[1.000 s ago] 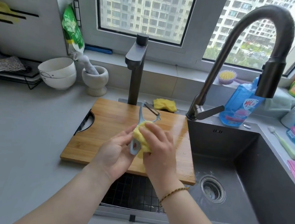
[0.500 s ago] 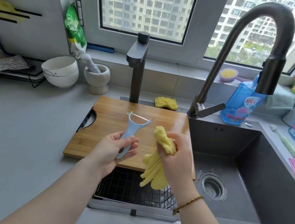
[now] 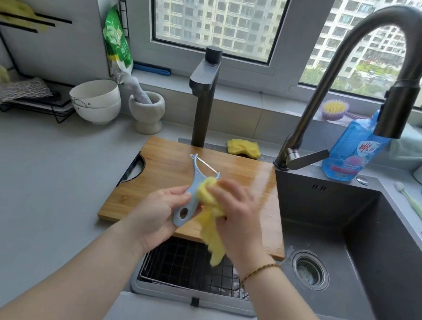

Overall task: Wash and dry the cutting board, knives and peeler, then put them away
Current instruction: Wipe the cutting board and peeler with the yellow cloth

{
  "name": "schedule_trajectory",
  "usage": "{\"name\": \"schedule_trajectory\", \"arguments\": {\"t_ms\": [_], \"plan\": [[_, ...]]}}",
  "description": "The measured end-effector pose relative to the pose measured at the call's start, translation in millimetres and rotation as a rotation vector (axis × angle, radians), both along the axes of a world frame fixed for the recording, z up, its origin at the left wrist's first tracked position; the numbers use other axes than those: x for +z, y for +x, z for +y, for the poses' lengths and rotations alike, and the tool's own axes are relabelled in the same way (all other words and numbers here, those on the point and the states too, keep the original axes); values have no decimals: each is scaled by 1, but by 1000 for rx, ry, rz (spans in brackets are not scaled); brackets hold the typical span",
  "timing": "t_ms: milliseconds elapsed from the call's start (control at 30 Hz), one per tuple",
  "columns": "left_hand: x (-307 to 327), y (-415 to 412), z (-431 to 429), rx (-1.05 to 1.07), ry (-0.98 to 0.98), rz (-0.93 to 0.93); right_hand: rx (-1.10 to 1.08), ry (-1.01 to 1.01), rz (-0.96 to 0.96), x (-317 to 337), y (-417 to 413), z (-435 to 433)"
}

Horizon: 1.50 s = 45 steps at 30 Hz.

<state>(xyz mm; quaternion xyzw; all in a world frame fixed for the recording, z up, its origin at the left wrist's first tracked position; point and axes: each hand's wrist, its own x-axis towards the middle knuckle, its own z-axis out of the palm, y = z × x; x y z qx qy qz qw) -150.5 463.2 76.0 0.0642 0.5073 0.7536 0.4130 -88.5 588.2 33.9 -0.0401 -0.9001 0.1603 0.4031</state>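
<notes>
Gripping the pale blue peeler [image 3: 193, 187] by its handle, my left hand [image 3: 157, 213] holds it tilted above the near edge of the wooden cutting board [image 3: 165, 169], blade end pointing away from me. My right hand [image 3: 238, 218] is curled round a yellow cloth [image 3: 209, 230] and presses it against the peeler's neck just under the blade, the cloth's loose end hanging down over the wire rack [image 3: 184, 264]. The board lies across the left part of the sink [image 3: 367, 276], its right side shining wet.
</notes>
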Motion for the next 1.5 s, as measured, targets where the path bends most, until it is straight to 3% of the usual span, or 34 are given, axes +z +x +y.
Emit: {"name": "schedule_trajectory", "arguments": {"t_ms": [100, 200, 300, 400, 600, 733, 800, 1033, 1167, 1233, 1400, 1500], "plan": [[1, 5, 2, -29, -120, 138, -132, -58, 19, 12, -11, 4], [-1, 4, -1, -37, -246, 270, -10, 99, 6, 4, -4, -13], [-1, 8, 0, -70, -277, 313, -78, 32, 24, 9, -10, -4], [0, 8, 0, -60, -254, 283, -151, 31, 32, 13, -16, 3], [2, 1, -10, 8, -188, 92, 83, 181, 10, -10, 2, -4], [3, -4, -17, 14, -204, 136, -112, -75, 166, 15, -3, 10], [4, -3, -19, -9, -204, 151, -159, -15, 185, 30, -13, 14], [10, -8, -29, 69, -137, 132, -78, 99, -75, 11, -13, 12], [9, -6, -29, 51, -151, 146, -127, -4, 15, 22, -17, 12], [8, -2, -26, 38, -144, 142, -78, 42, 64, 33, -25, 4], [10, -5, -31, 57, -103, 87, 34, 147, -56, 18, -21, -2], [3, -7, -38, 45, -221, 183, 24, 119, -112, 11, -16, 2]]}}
